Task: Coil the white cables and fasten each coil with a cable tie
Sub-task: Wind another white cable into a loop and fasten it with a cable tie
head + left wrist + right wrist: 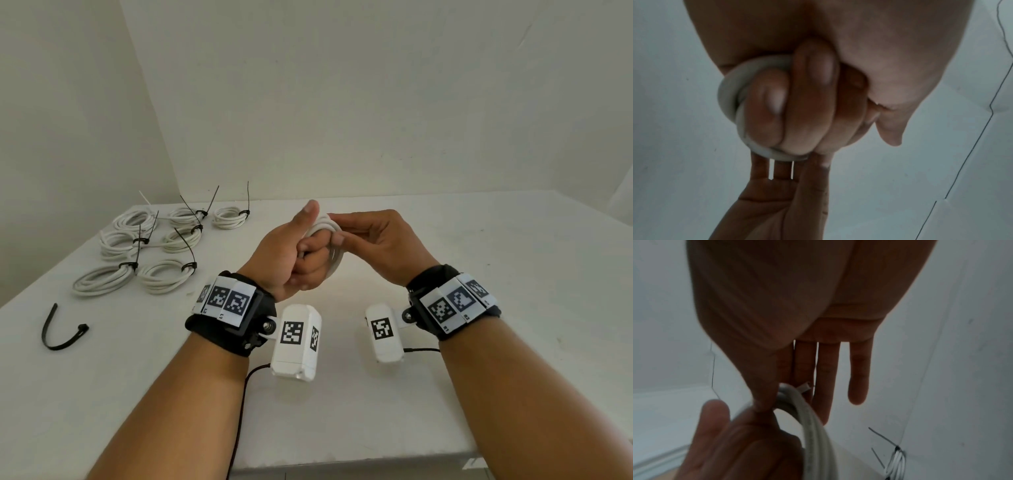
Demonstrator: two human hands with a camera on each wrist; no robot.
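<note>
A white cable coil (335, 265) is wound around the curled fingers of my left hand (306, 255), whose thumb points up. The left wrist view shows the loops (727, 97) wrapping those fingers (797, 105). My right hand (335, 228) meets the top of the coil. Its thumb and index finger pinch the cable there, and its other fingers stay straight. In the right wrist view the cut cable end (804, 386) shows at that pinch, above the coil (813, 434). Both hands are raised above the white table (445, 377).
Several white coils (164, 240), each bound with a black cable tie, lie at the table's far left. One loose black cable tie (58, 337) lies curved near the left edge. Walls stand behind the table and on its left. The front edge is near my forearms.
</note>
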